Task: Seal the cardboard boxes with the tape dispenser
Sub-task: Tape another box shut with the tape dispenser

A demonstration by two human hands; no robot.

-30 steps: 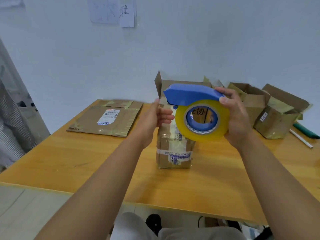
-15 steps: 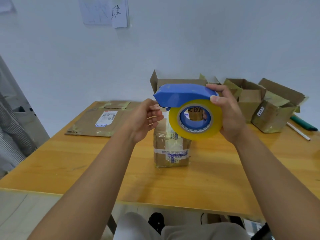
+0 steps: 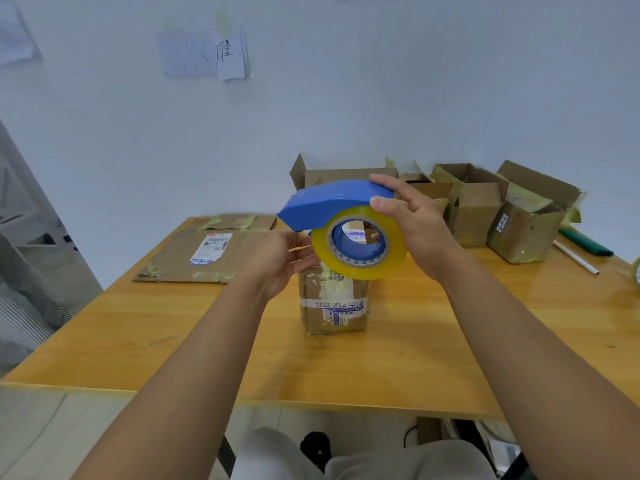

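Two hands are raised above the desk, and between them a tape dispenser is held in the air, over a small cardboard box. The dispenser is gripped by the right hand: the thumb is laid on the yellow tape roll and the fingers are curled over the rear of the blue cover. At the front of the roll, just under the blue nose, the left hand is placed with its fingers curled; a pale strip is seen at the fingertips, but whether it is pinched cannot be told.

The small box is stood upright on the desk directly under the roll, wrapped with old tape and a printed white band. Behind the dispenser an open box is seen with its flaps raised. To the right of it further open boxes are grouped near the wall, one bearing a white label. A flattened carton with a shipping label is laid on the far left of the desk. A green marker and a white pen are laid beside the boxes on the right.
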